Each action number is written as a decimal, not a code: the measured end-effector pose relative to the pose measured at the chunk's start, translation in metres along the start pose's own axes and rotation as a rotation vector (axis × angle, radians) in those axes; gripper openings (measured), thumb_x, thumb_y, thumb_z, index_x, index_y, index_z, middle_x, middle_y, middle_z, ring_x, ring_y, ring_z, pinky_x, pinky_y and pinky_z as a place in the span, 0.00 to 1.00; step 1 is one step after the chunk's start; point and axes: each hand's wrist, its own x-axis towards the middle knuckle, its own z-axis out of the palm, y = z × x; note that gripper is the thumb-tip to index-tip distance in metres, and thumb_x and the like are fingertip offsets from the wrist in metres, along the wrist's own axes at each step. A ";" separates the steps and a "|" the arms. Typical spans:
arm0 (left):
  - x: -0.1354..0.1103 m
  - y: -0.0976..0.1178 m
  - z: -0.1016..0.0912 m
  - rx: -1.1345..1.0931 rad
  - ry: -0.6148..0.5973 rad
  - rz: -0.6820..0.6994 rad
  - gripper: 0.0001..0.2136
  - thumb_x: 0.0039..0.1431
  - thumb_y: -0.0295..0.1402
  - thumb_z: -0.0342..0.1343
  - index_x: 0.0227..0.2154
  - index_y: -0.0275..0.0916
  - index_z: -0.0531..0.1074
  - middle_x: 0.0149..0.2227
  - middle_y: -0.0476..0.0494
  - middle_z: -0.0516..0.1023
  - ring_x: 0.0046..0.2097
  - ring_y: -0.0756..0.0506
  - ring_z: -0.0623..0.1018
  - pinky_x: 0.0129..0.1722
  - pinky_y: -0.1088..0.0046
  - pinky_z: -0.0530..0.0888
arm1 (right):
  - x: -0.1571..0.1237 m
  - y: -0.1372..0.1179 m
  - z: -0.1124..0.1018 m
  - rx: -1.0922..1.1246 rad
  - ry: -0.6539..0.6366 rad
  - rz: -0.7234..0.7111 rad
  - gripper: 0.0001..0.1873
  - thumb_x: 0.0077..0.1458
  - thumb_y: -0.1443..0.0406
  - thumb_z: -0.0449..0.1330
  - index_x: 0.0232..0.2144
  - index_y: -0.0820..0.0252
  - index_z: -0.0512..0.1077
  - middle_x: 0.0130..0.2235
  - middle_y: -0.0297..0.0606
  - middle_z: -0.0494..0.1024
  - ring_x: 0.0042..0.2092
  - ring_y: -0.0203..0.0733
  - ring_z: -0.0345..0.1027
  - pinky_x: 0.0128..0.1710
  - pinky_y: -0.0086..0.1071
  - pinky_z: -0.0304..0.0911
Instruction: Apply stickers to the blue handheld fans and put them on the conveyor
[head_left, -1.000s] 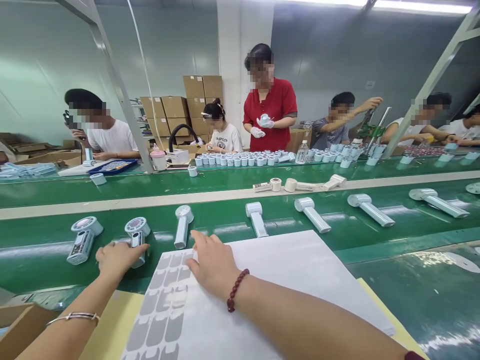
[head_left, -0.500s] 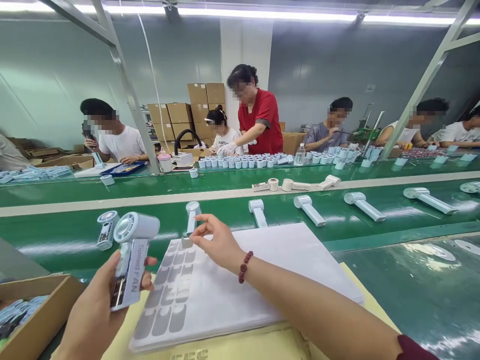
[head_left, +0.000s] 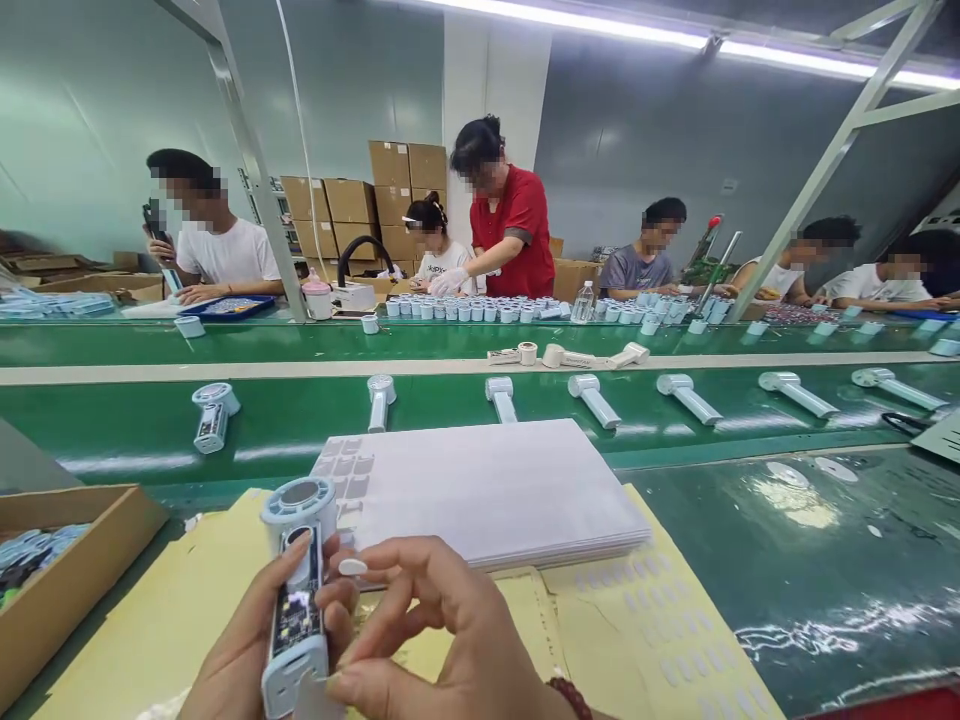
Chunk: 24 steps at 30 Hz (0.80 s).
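Observation:
My left hand (head_left: 240, 660) is closed around a pale blue handheld fan (head_left: 296, 590), held upright near the bottom edge with its open circuit side toward me. My right hand (head_left: 442, 635) is curled beside it, pinching a small grey sticker (head_left: 309, 692) against the fan's lower handle. A white sheet stack (head_left: 495, 490) with grey stickers at its left end lies just beyond my hands on yellow backing paper (head_left: 637, 620).
Several more fans (head_left: 215, 415) lie along the green conveyor belt (head_left: 112, 425). A cardboard box (head_left: 67, 570) of parts stands at the left. Across the belt, several people work; one in a red shirt (head_left: 517, 235) stands over rows of small white parts (head_left: 480, 310).
I have drawn the fan close in my left hand and turned its open side up. My right hand left the sticker sheet with a sticker and came to the fan's handle.

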 end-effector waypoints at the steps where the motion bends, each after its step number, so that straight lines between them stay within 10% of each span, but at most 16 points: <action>1: -0.002 -0.003 0.001 -0.001 0.022 0.004 0.14 0.69 0.30 0.45 0.34 0.34 0.75 0.23 0.50 0.69 0.17 0.53 0.72 0.17 0.80 0.75 | -0.002 0.000 0.003 0.001 0.028 0.003 0.29 0.42 0.53 0.77 0.45 0.57 0.77 0.29 0.36 0.83 0.42 0.51 0.80 0.39 0.34 0.76; 9: -0.012 -0.011 0.008 0.049 0.023 0.033 0.13 0.67 0.29 0.48 0.27 0.38 0.70 0.23 0.50 0.66 0.19 0.50 0.73 0.17 0.72 0.77 | -0.008 -0.001 0.013 -0.066 0.104 0.019 0.29 0.41 0.53 0.77 0.46 0.54 0.79 0.29 0.34 0.82 0.41 0.51 0.80 0.51 0.41 0.74; 24: -0.017 -0.011 0.012 0.019 0.064 0.068 0.15 0.69 0.29 0.45 0.29 0.38 0.73 0.23 0.50 0.68 0.18 0.50 0.75 0.18 0.74 0.78 | -0.006 -0.001 0.016 -0.100 0.132 0.039 0.26 0.39 0.62 0.72 0.45 0.53 0.80 0.33 0.35 0.83 0.37 0.47 0.81 0.43 0.33 0.77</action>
